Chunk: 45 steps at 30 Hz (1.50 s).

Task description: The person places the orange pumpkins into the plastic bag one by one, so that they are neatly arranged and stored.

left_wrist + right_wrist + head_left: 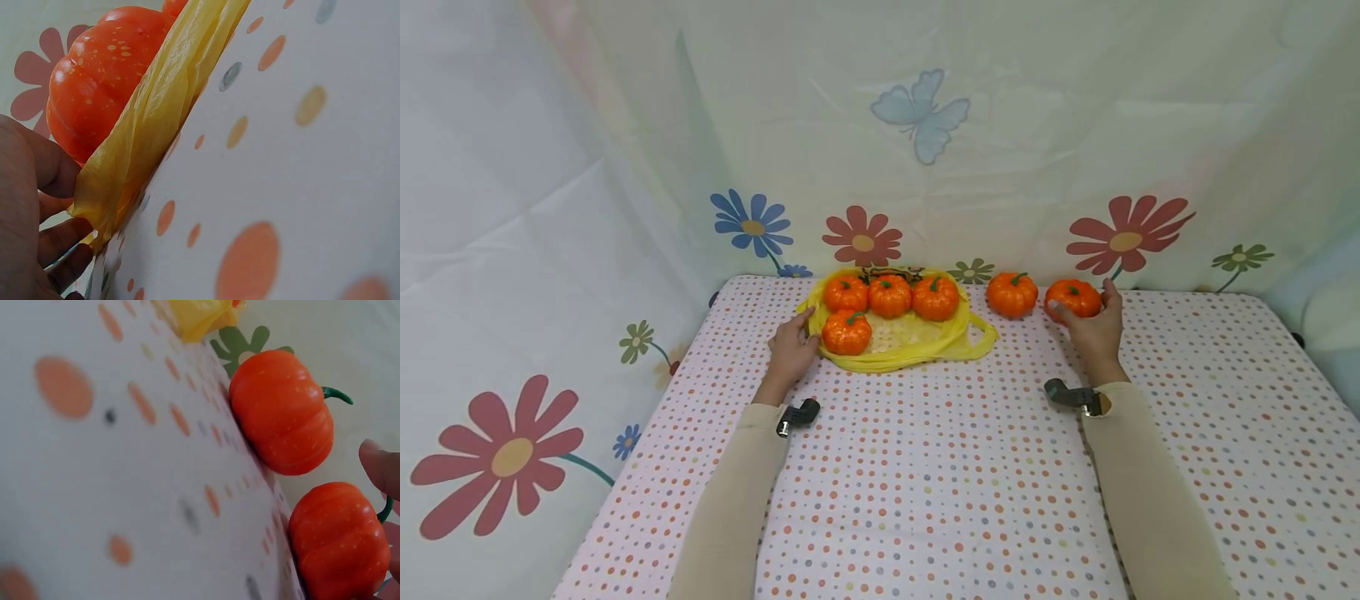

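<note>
A yellow plastic bag point(887, 360) lies spread with its rim rolled down, and several small orange pumpkins point(890, 297) sit inside. My left hand point(793, 350) is at the bag's left edge. In the left wrist view its thumb and fingers pinch the gathered yellow plastic point(144, 125), close beside the nearest pumpkin point(106, 81). To the right, my right hand point(1097, 333) spreads around an orange pumpkin point(1073, 298) with a green stem. The right wrist view shows the thumb point(382, 465) raised apart from that pumpkin point(337, 540); most of the hand is out of frame there.
Another pumpkin point(1012, 295) stands between the bag and the right hand's pumpkin. A bag handle loop point(985, 333) lies toward it. The dotted tablecloth point(925, 483) covers the table, and a printed curtain point(1015, 150) hangs right behind the far edge.
</note>
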Each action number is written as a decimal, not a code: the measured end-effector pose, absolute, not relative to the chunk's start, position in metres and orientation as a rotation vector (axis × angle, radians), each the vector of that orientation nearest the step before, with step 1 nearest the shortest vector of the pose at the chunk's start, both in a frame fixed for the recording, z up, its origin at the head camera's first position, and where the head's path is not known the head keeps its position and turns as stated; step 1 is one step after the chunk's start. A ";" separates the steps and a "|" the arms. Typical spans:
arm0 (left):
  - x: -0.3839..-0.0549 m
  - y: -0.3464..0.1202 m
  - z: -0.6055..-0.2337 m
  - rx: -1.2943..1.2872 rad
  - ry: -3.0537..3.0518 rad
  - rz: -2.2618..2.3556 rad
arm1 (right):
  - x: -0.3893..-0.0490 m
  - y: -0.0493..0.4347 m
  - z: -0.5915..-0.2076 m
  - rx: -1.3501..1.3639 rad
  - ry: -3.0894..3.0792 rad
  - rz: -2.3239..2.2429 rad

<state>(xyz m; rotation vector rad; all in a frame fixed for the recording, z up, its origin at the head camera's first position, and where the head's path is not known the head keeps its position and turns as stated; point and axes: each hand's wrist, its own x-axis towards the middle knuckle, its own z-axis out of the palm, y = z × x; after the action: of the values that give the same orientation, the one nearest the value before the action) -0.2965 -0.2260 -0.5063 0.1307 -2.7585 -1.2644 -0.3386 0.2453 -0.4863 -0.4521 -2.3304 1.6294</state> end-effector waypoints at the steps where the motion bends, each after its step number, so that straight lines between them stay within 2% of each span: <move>1: -0.296 -0.226 -0.506 0.131 -2.759 -1.266 | -0.339 0.246 -0.487 -0.447 -2.343 1.612; 15: -0.295 -0.227 -0.504 0.110 -2.761 -1.262 | -0.341 0.249 -0.498 -0.390 -2.440 1.451; 28: -0.294 -0.226 -0.504 0.103 -2.764 -1.245 | -0.345 0.251 -0.503 -0.458 -2.479 1.417; 45: -0.294 -0.224 -0.501 0.109 -2.777 -1.235 | -0.336 0.248 -0.478 -0.397 -2.379 1.470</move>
<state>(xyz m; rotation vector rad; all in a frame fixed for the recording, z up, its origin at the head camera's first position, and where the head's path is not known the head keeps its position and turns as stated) -0.2944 -0.2242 -0.5009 0.1089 -2.7768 -1.2351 -0.3362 0.2477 -0.4783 -0.3967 -2.3793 1.4702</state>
